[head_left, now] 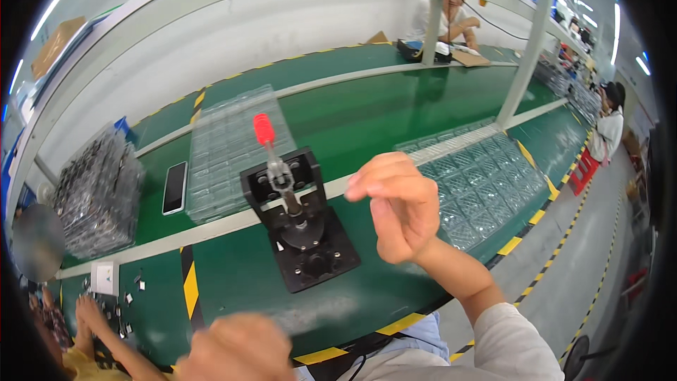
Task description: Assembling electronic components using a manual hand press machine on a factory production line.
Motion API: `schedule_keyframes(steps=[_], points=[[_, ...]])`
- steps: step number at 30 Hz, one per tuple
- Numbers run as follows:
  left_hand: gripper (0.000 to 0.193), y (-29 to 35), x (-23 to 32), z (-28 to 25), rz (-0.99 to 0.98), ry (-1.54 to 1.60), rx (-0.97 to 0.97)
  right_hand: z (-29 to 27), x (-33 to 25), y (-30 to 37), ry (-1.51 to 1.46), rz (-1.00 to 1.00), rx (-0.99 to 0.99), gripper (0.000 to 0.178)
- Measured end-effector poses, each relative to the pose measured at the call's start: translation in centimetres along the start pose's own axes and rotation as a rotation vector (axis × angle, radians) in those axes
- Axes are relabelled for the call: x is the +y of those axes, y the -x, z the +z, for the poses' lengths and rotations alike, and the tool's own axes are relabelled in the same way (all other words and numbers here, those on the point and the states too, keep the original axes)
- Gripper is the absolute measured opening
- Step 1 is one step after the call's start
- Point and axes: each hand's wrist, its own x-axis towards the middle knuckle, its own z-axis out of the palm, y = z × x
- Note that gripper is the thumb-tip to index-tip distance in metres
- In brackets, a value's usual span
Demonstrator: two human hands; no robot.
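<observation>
A black toggle clamp fixture (310, 240) with a red-capped lever (263, 129) stands on the green bench in front of me, its lever upright. My right hand (403, 204) hovers just right of the fixture, touching nothing. Its fingers are bent, with a gap between thumb and forefinger, and no object shows in it. Low in the picture, near the bench's front edge, my left hand (238, 349) is rounded and smeared by motion. Its fingers are hidden, so I cannot see whether it holds anything.
Clear plastic trays (233, 148) lie behind the fixture, with another tray (479, 183) at right. A phone (175, 188) and stacked trays (99, 190) are at left. A co-worker's hands (92, 314) are near small parts. A metal post (529, 49) rises at right.
</observation>
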Motion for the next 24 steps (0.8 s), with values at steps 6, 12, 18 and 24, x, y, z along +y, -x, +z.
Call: schedule_keyframes(steps=[6,12,18,24], points=[[0.017,-0.3,0.0,-0.7,0.17,0.223,-0.336,-1.5,-5.3,-4.4,-0.346,0.174,-0.002,0.007],[0.019,-0.5,0.2,-0.2,0.088,0.048,-0.23,-0.9,-4.8,-1.2,-0.491,0.295,0.153,0.006],[0.017,-0.2,-0.2,0.9,-0.001,-0.075,-0.101,-1.5,-4.2,0.9,-0.541,0.356,0.269,0.006],[0.015,0.6,-0.6,3.5,0.031,-0.18,0.021,-3.1,-3.7,1.3,-0.581,0.327,0.309,0.007]])
